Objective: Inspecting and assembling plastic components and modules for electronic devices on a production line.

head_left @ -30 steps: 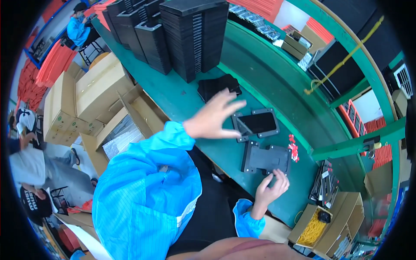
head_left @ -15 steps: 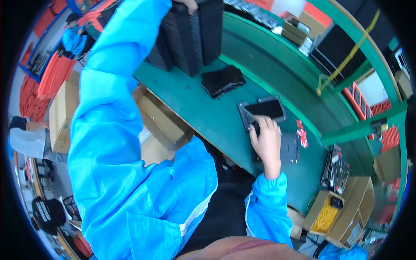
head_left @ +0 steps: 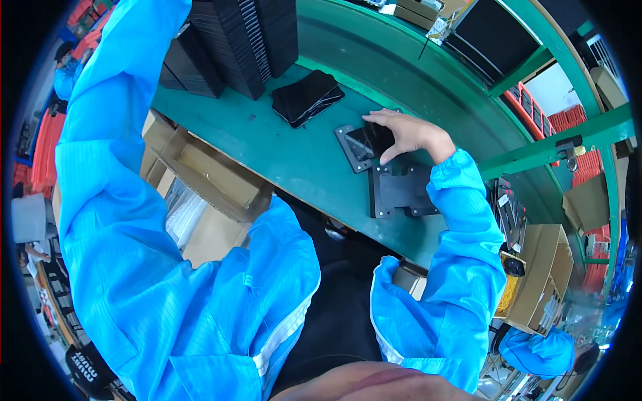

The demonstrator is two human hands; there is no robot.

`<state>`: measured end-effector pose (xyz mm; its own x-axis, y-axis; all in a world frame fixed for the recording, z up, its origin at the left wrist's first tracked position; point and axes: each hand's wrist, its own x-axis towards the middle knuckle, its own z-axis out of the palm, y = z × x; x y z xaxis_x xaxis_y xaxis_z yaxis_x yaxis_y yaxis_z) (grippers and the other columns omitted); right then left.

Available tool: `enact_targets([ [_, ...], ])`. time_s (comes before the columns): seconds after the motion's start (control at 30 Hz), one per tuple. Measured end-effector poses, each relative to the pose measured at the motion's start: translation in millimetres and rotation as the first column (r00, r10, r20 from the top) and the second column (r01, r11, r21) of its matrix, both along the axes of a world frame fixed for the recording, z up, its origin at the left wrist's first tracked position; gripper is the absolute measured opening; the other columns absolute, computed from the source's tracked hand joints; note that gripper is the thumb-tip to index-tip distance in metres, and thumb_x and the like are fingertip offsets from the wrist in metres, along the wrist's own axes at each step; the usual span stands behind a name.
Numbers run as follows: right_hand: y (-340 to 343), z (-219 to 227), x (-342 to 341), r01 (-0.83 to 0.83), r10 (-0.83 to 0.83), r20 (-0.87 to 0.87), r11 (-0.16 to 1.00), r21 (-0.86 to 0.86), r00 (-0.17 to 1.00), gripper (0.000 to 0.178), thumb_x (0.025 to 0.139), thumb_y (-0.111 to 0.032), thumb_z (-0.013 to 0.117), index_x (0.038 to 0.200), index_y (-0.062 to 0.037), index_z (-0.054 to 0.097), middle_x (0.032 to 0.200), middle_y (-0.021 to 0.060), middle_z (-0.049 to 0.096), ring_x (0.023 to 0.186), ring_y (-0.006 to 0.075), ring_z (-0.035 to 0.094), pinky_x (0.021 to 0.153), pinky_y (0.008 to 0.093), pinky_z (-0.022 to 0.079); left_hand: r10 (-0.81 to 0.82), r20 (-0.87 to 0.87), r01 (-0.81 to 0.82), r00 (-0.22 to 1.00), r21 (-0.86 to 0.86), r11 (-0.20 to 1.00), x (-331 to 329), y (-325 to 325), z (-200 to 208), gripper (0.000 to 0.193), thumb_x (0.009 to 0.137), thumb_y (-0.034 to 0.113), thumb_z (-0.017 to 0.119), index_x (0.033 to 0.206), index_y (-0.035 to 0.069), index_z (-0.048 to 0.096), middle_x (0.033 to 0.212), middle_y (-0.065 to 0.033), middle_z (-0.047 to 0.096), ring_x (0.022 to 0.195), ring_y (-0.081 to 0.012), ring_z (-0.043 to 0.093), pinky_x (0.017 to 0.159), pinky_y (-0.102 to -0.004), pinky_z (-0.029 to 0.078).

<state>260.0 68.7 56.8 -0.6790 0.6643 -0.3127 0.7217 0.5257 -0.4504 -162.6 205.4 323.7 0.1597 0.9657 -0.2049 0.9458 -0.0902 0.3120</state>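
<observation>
My left arm, in a blue sleeve, stretches to the upper left beside tall stacks of black flat pieces (head_left: 227, 47); its hand is beyond the top of the picture. My right hand (head_left: 409, 134) is over the green bench, thumb and fingers bent around opposite edges of a black glossy rectangular panel (head_left: 380, 137). Under and beside the panel lies a dark flat plate with holes at its corners (head_left: 348, 148). Just nearer to me sits a black bracket-like plate (head_left: 401, 192), partly covered by my right sleeve. Several thin black glossy sheets (head_left: 307, 97) lie in a loose pile left of my right hand.
An open cardboard box (head_left: 214, 175) stands below the bench's near edge. Further right are another carton (head_left: 543, 267) with yellow contents nearby and a cluster of dark parts (head_left: 508, 217). A green metal frame post (head_left: 568, 144) crosses the right side. Other people are in the background.
My left hand has left the picture at the upper left. My right hand has moved up and away from me, from beside the plate onto the glossy panel. The view has shifted right.
</observation>
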Motion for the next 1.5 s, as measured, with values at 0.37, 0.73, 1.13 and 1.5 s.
enact_targets([
  [0.37, -8.0, 15.8, 17.5, -0.169, 0.135, 0.142, 0.949, 0.266, 0.981, 0.129, 0.050, -0.032, 0.101, 0.162, -0.0142, 0.038, 0.157, 0.0177, 0.048, 0.146, 0.0425, 0.042, 0.122, 0.0507, 0.035, 0.158, 0.340, -0.121, 0.927, -0.127, 0.984, -19.5, 18.0, -1.0, 0.075, 0.075, 0.027, 0.082, 0.144, 0.009, 0.059, 0.118, -0.0144, 0.070, 0.106, -0.0267, 0.068, 0.090, -0.0419, 0.055],
  [0.73, -0.4, 40.9, 10.2, 0.021, -0.024, -0.366, 1.000, -0.013, 0.930, 0.127, 0.054, -0.031, 0.098, 0.161, -0.0040, 0.036, 0.160, 0.0208, 0.045, 0.150, 0.0358, 0.042, 0.126, 0.0438, 0.030, 0.046, 0.878, 0.090, 0.476, -0.101, 0.991, -102.8, 30.5, 3.1, 0.023, 0.083, 0.022, 0.074, 0.101, 0.008, 0.075, 0.097, -0.0064, 0.076, 0.092, -0.0179, 0.073, 0.082, -0.0365, 0.060],
  [1.13, 211.3, 257.8, -193.5, -0.397, 0.597, -0.216, 0.720, 0.569, 0.773, 0.124, 0.055, -0.027, 0.095, 0.164, -0.0116, 0.036, 0.166, 0.0144, 0.039, 0.153, 0.0335, 0.037, 0.130, 0.0444, 0.025, 0.050, 0.937, -0.416, 0.345, 0.105, 0.903, -177.0, -195.7, 38.6, 0.055, 0.084, 0.035, 0.078, 0.123, -0.001, 0.066, 0.109, -0.0163, 0.072, 0.094, -0.0257, 0.072, 0.091, -0.0352, 0.058],
  [1.5, 245.6, 297.2, -266.1, -0.542, 0.513, 0.181, 0.816, 0.198, 0.839, 0.121, 0.061, -0.008, 0.095, 0.165, -0.0209, 0.035, 0.167, 0.0144, 0.038, 0.156, 0.0333, 0.032, 0.130, 0.0461, 0.024, 0.289, 0.952, -0.814, 0.101, -0.088, 0.575, -182.7, -357.4, 8.4, 0.027, 0.083, 0.025, 0.074, 0.101, 0.005, 0.069, 0.092, -0.0075, 0.070, 0.081, -0.0156, 0.070, 0.080, -0.0297, 0.058],
])
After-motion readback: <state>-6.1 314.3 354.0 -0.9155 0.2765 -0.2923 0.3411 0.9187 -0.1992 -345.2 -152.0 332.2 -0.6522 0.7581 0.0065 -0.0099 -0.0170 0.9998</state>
